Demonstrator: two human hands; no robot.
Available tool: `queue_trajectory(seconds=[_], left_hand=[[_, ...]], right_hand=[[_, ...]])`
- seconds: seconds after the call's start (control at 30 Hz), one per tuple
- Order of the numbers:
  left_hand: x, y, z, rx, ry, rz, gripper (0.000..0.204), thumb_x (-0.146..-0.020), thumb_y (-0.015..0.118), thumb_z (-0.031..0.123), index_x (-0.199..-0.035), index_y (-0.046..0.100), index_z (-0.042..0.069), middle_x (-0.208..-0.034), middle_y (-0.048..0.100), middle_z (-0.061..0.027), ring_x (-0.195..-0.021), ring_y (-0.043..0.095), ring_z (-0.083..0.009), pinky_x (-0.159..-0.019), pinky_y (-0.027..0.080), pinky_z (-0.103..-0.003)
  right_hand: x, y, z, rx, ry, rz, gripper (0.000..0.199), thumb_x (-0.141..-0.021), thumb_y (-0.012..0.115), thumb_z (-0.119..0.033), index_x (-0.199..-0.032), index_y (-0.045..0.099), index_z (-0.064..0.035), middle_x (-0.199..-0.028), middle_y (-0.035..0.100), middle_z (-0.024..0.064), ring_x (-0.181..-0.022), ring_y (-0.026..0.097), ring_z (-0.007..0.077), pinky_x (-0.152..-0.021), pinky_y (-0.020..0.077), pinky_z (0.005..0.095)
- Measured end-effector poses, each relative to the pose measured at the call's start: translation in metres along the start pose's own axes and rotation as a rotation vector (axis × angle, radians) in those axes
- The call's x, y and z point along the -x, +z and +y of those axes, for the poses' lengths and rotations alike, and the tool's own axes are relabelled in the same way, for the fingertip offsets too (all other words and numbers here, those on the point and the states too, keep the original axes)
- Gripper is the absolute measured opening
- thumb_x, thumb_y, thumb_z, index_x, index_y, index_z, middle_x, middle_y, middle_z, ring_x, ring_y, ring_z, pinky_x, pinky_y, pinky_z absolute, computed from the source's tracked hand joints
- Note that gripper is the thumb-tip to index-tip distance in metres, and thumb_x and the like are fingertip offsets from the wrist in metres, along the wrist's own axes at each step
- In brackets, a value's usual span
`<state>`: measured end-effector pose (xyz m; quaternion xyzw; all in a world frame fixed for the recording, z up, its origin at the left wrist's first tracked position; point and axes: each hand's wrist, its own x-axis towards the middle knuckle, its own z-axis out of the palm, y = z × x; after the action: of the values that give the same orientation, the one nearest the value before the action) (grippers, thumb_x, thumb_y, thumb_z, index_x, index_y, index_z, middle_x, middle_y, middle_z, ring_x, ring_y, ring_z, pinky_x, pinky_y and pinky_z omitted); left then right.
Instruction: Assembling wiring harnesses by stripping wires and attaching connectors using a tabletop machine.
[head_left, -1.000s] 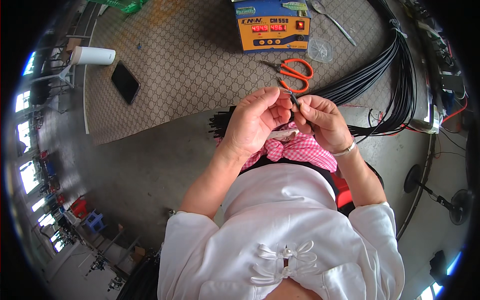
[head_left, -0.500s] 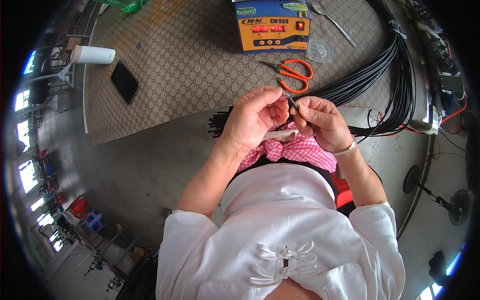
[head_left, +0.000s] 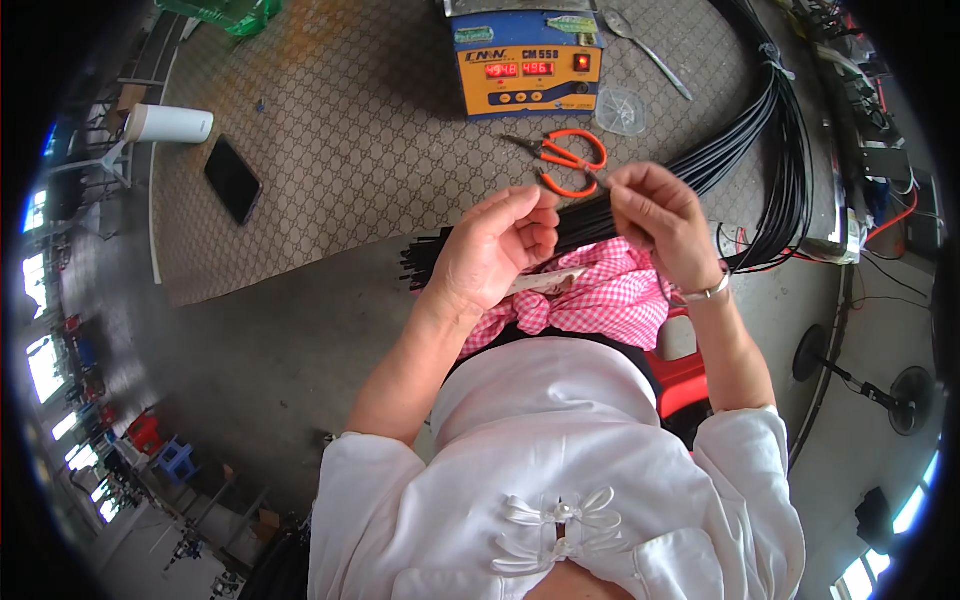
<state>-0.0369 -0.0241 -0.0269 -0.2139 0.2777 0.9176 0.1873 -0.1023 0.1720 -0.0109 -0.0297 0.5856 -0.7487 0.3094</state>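
My left hand [head_left: 497,245] is raised over the near edge of the table, thumb and forefinger pressed together. Anything between those fingertips is too small to make out. To its right my right hand [head_left: 665,222] is closed, its fingertips slightly blurred, and what they pinch is unclear. A gap separates the two hands. Beneath them runs a thick bundle of black cables [head_left: 735,140], its cut ends by my left wrist. Just beyond my hands lie orange-handled cutters [head_left: 572,160]. A pink checked cloth [head_left: 610,300] covers my lap.
A blue and yellow control box [head_left: 528,75] with a lit display stands at the back. Beside it are a clear round dish [head_left: 620,111] and a metal spoon [head_left: 650,55]. Further left lie a phone [head_left: 233,180] and a white cup [head_left: 172,123]. A fan [head_left: 910,400] stands at right.
My hands have moved apart, the right one going rightward. The black cable end that was between them no longer shows there. The whole view has shifted slightly.
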Motion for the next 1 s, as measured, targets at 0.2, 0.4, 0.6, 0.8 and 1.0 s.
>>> queue_trajectory(seconds=[0.2,0.4,0.6,0.8,1.0], left_hand=[[-0.002,-0.013,-0.010,-0.093,0.041,0.077,0.013,-0.086,0.054,0.015,-0.090,0.058,0.004,-0.076,0.057,-0.0009,-0.067,0.053,-0.0091,-0.065,0.045,-0.023],[-0.002,-0.025,-0.015,-0.115,0.039,0.122,0.012,-0.086,0.055,0.015,-0.090,0.059,0.005,-0.075,0.057,0.0004,-0.066,0.053,-0.0072,-0.063,0.044,-0.022],[-0.002,-0.028,-0.016,-0.100,0.031,0.121,0.011,-0.086,0.054,0.014,-0.090,0.058,0.005,-0.075,0.057,0.0009,-0.066,0.052,-0.0070,-0.062,0.044,-0.021],[-0.001,-0.029,-0.015,-0.105,0.030,0.132,0.010,-0.086,0.054,0.014,-0.090,0.058,0.005,-0.074,0.057,0.0011,-0.066,0.052,-0.0070,-0.063,0.043,-0.021],[-0.001,-0.028,-0.017,-0.110,0.021,0.132,0.011,-0.086,0.055,0.015,-0.090,0.059,0.005,-0.075,0.057,0.0011,-0.066,0.052,-0.0071,-0.064,0.043,-0.021]], right_hand=[[-0.043,-0.055,-0.022,0.941,-0.279,0.241,0.013,-0.083,0.056,-0.010,-0.089,0.059,0.0012,-0.064,0.053,-0.0017,-0.055,0.047,0.0046,-0.049,0.0367,0.0184],[-0.072,-0.073,-0.023,1.369,-0.306,0.292,0.015,-0.075,0.058,-0.014,-0.083,0.062,-0.0008,-0.073,0.062,0.0149,-0.068,0.063,0.0259,-0.062,0.0475,0.0312],[-0.080,-0.071,-0.023,1.462,-0.285,0.288,0.015,-0.074,0.056,-0.013,-0.081,0.063,-0.0021,-0.072,0.062,0.0153,-0.070,0.061,0.0300,-0.064,0.0479,0.0346],[-0.079,-0.072,-0.035,1.457,-0.268,0.235,0.014,-0.074,0.056,-0.014,-0.077,0.063,-0.0029,-0.072,0.062,0.0143,-0.071,0.060,0.0318,-0.065,0.0478,0.0362],[-0.079,-0.069,-0.038,1.675,-0.460,0.227,0.010,-0.074,0.056,-0.014,-0.074,0.062,-0.0057,-0.078,0.059,0.0087,-0.075,0.058,0.0277,-0.066,0.0468,0.0364]])
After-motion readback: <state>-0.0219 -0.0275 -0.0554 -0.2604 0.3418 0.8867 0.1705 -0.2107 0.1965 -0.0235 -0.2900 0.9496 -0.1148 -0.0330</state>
